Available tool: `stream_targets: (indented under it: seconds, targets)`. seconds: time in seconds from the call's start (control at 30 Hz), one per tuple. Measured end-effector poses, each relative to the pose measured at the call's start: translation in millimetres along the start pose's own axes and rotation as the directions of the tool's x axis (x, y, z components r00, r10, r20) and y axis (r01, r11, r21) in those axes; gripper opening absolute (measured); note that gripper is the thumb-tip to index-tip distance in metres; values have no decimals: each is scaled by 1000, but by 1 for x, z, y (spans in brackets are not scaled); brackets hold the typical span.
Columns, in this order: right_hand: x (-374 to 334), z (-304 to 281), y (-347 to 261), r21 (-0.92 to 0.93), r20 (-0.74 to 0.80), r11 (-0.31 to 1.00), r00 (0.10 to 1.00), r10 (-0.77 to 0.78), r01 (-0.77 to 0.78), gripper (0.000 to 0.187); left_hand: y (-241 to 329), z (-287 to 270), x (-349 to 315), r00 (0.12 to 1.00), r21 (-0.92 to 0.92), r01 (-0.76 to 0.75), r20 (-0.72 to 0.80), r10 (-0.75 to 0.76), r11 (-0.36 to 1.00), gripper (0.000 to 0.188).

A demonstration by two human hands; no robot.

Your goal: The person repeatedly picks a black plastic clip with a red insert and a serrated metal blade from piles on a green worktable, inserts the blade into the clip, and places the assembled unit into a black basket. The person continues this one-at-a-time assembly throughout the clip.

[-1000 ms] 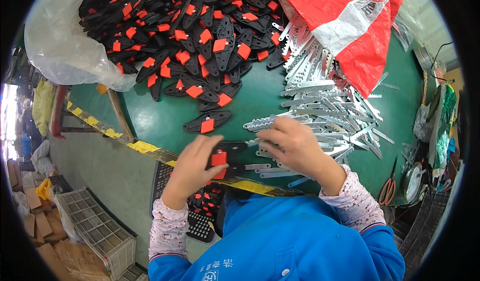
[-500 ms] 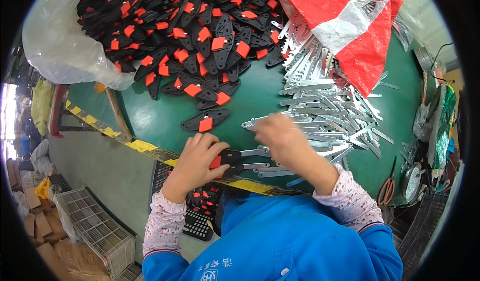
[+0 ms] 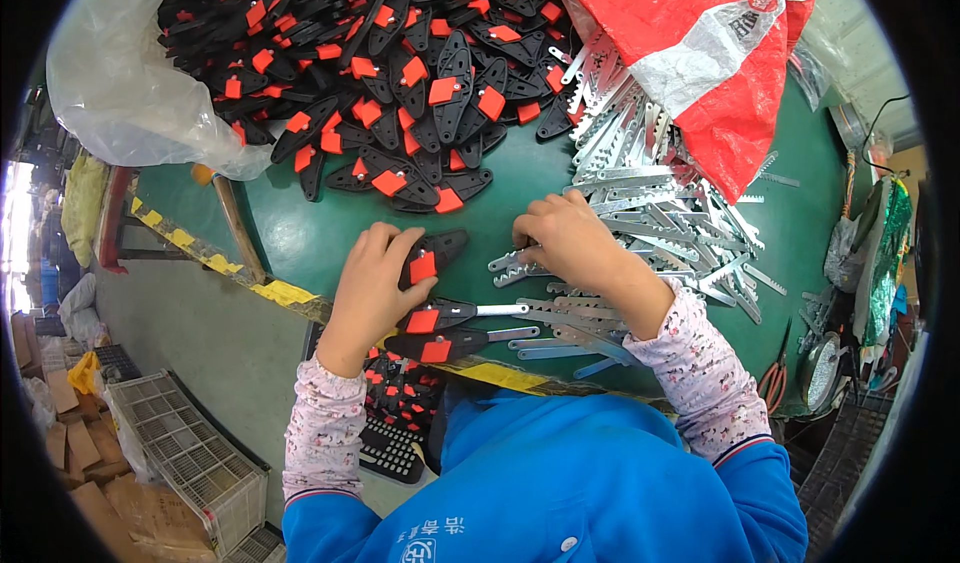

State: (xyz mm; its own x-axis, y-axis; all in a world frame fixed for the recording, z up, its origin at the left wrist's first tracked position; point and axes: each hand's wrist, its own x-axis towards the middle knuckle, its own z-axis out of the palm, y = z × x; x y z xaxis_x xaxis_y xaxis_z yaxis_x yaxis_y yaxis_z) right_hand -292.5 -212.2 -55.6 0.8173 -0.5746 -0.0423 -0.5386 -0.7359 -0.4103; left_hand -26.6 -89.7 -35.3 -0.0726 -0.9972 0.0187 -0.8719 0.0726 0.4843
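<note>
My left hand [image 3: 372, 288] is closed on the edge of a black oval plastic handle [image 3: 452, 246] with a red tab, its fingertips at the near left side. Just below lie two similar handles, a middle one [image 3: 455, 313] and a nearer one [image 3: 462, 344], each with a silver metal strip sticking out to the right. My right hand [image 3: 578, 246] pinches the end of a toothed metal strip [image 3: 508, 261] at the left edge of the strip pile [image 3: 650, 208]. A second strip lies against that one, and my fingers partly hide both.
A large heap of black handles [image 3: 440, 93] with red tabs fills the far side of the green table [image 3: 300, 228]. A red and white sack [image 3: 690, 63] lies over the strips. Clear plastic [image 3: 130, 83], a hammer [image 3: 235, 218] and red-handled scissors [image 3: 773, 378] are around the edges.
My left hand has moved from the two near handles to a single one and drawn it slightly towards me, tilting it. My right hand has shifted slightly farther away, and its fingers now pinch a strip.
</note>
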Motion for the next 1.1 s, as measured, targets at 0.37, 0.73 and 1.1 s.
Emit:
stream_targets:
  seconds: [0.37, 0.73, 1.1]
  targets:
    - [18, -11, -19, 566, -102, 819, 994, -39, 90, 14, 6, 2, -22, 993, -225, -41, -119, 14, 974, 62]
    - [4, -6, -35, 173, -230, 974, 968, -102, 144, 19, 8, -3, -19, 982, -46, -157, -113, 151, 987, 65]
    - [-8, 6, -50, 193, -183, 974, 979, -87, 123, 26, 22, -7, -12, 988, -161, -147, 12, 151, 976, 60]
